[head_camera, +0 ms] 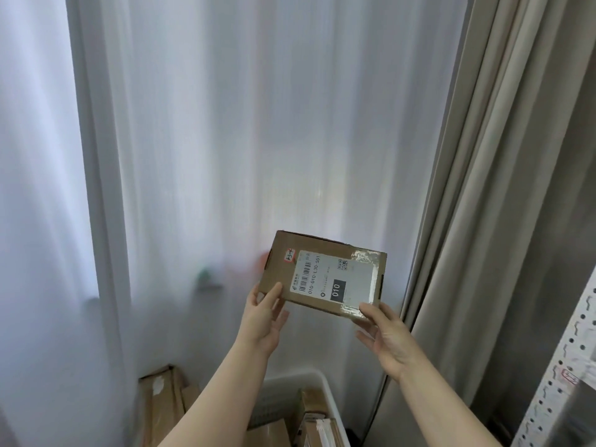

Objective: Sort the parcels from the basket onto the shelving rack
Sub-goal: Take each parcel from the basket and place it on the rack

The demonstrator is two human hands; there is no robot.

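A small brown cardboard parcel with a white shipping label reading 010 is held up in front of the sheer curtain. My left hand grips its lower left corner, thumb on the labelled face. Its lower right corner is gripped by my right hand, with the thumb on the taped edge. Below, a white basket holds several more cardboard parcels. A perforated upright of the shelving rack shows at the right edge.
A white sheer curtain fills the background, and a heavy beige curtain hangs to the right. Flat cardboard boxes lean left of the basket, low in view.
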